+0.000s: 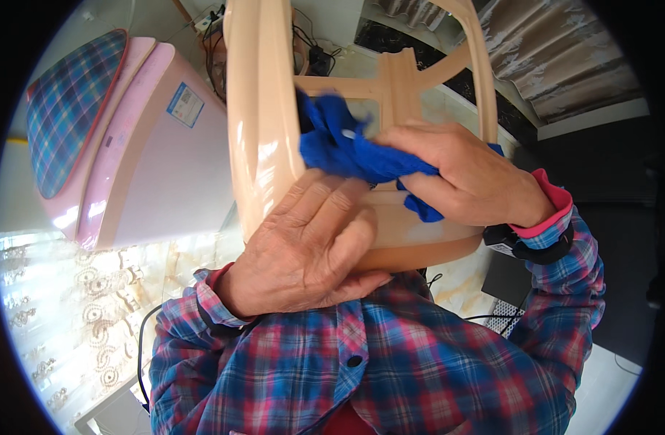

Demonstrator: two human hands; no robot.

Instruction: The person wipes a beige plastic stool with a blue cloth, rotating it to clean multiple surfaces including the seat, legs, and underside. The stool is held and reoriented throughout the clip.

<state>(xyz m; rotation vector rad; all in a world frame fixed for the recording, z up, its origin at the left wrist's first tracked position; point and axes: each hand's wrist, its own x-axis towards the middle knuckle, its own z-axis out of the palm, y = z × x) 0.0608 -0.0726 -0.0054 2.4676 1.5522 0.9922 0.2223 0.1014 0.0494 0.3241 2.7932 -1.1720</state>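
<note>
A glossy peach-coloured plastic stool, with legs and cross-braces, is tilted in front of my chest. Its near edge is close to my shirt. My left hand grips the near left corner, fingers over the plastic and thumb towards my body. Bunched in my right hand is a blue cloth, pinched between thumb and fingers. The cloth reaches across the stool's opening to the inner side of the left leg, just above my left fingertips. Its left end is blurred, and part of the stool's near side is hidden behind my hands.
At left stands a pink lidded appliance with a plaid cover on top. Power cables lie beyond the stool. A patterned curtain hangs at upper right, and black furniture stands at right.
</note>
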